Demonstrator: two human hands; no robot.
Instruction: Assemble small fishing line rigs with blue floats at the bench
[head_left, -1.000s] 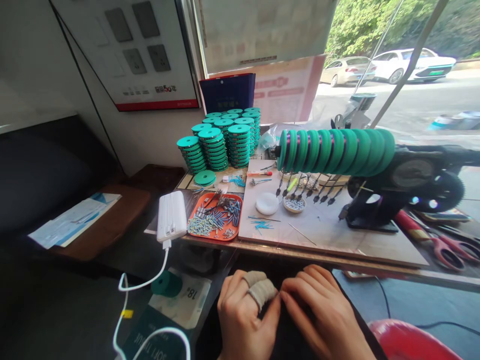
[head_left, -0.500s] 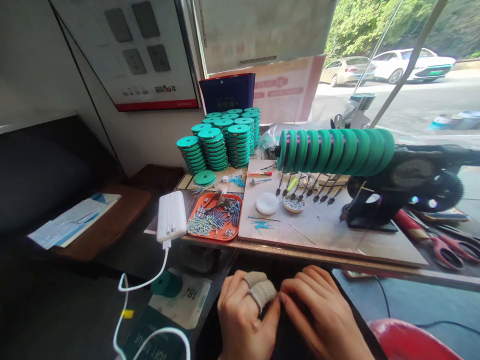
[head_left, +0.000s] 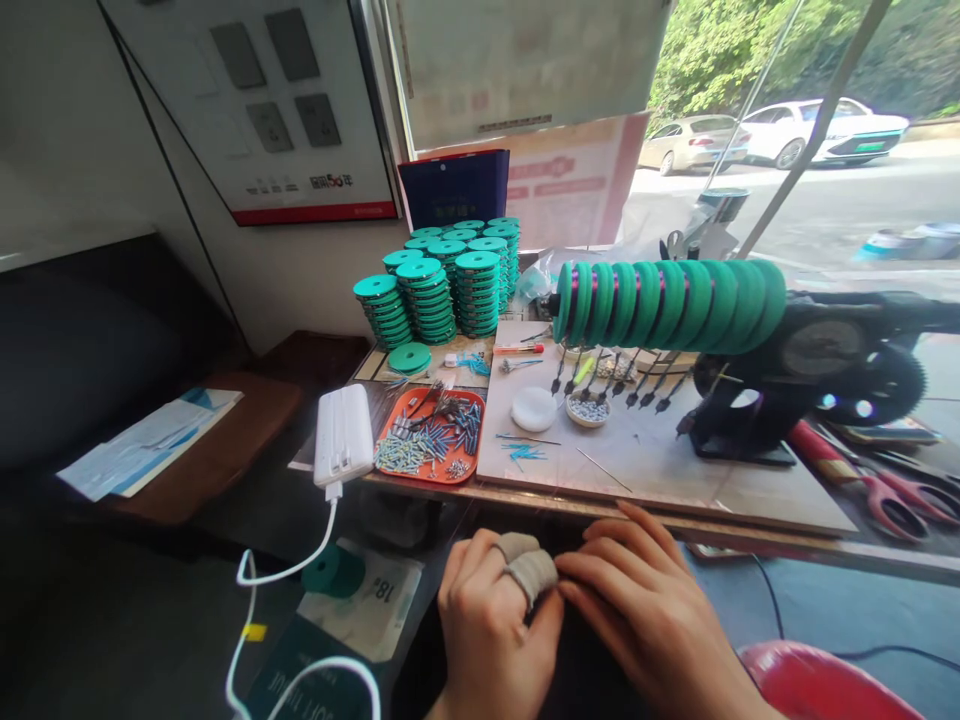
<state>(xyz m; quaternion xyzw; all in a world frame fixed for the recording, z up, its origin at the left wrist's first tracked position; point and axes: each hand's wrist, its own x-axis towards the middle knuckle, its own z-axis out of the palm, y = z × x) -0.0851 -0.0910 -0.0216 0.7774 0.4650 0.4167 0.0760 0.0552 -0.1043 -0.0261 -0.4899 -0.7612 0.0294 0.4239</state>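
Wall sign (head_left: pixel 315 120) "50" | "SOFT TISSUE" pack (head_left: pixel 311 655) | left hand (head_left: pixel 499 630), right hand (head_left: pixel 645 610): pinched, contents hidden

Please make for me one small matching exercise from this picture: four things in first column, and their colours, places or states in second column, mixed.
1. Left hand
2. Power bank
3. Tray
4. Scissors

A. Orange, bearing small parts
B. Near the picture's right edge
C. Beige wraps on its fingers
D. White, cable attached

Pairs: 1-C, 2-D, 3-A, 4-B
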